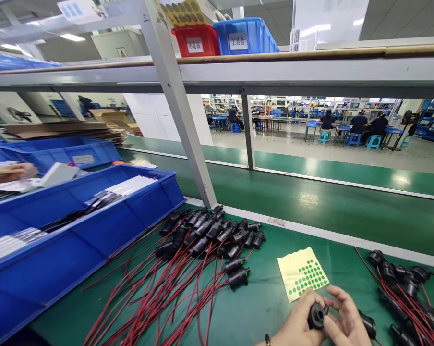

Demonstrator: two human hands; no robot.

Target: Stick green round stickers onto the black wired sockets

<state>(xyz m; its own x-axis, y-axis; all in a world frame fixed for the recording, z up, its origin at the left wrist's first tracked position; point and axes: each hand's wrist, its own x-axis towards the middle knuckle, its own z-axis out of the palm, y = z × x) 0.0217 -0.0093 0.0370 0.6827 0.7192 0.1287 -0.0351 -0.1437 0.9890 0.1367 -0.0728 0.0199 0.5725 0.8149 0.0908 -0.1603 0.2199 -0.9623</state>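
Note:
My left hand (pixel 300 321) grips a small black pump (pixel 315 316), a round body with a nozzle that faces up toward me. From the other side, my right hand (pixel 346 317) holds the same pump with thumb and fingers bent around its edge. Just beyond my hands lies a pale yellow sticker sheet (pixel 288 275) with rows of green dots. Another black pump (pixel 367 324) shows beside my right hand, partly hidden by it. To the left is a heap of black pumps (pixel 206 230) with red wires (pixel 159 293); two with green marks lie nearest me.
More black pumps (pixel 406 283) with red wires lie at the right edge. A long blue bin (pixel 94 240) with white pieces fills the left. A slanted grey post (pixel 181 105) rises behind the heap. Another person's hand (pixel 11 174) is at far left.

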